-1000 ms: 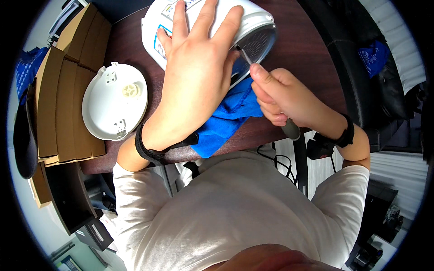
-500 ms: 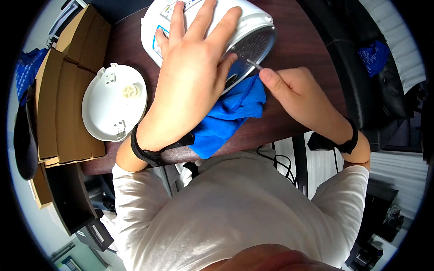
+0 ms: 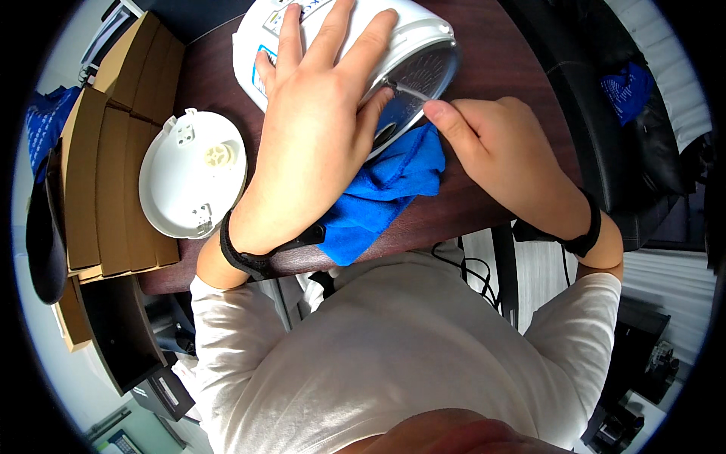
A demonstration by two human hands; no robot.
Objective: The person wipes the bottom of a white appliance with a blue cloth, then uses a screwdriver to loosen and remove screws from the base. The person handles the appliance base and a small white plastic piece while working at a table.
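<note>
A white rounded appliance (image 3: 418, 29) lies tipped on the table, its shiny dark metal face (image 3: 437, 69) turned toward my right side. My left hand (image 3: 318, 106) rests on its white shell with fingers spread, the thumb near the rim of the metal face. Closed in a fist, my right hand (image 3: 503, 147) grips a thin grey metal rod-like tool (image 3: 411, 91). The tool's far end reaches the rim beside my left thumb; its exact kind cannot be made out. Beneath the appliance's near edge is a crumpled blue cloth (image 3: 386, 193).
A round white plastic cover (image 3: 178, 185) lies inner side up at the left, with a small cream round part (image 3: 218, 155) on it. Cardboard boxes (image 3: 113, 189) stand along the left edge. A black leather seat (image 3: 605, 151) borders the dark wooden table (image 3: 495, 68) on the right.
My right hand has moved slightly left and up, and the tool's tip has shifted from over the metal face to the rim near my left thumb. My left hand stays on the appliance.
</note>
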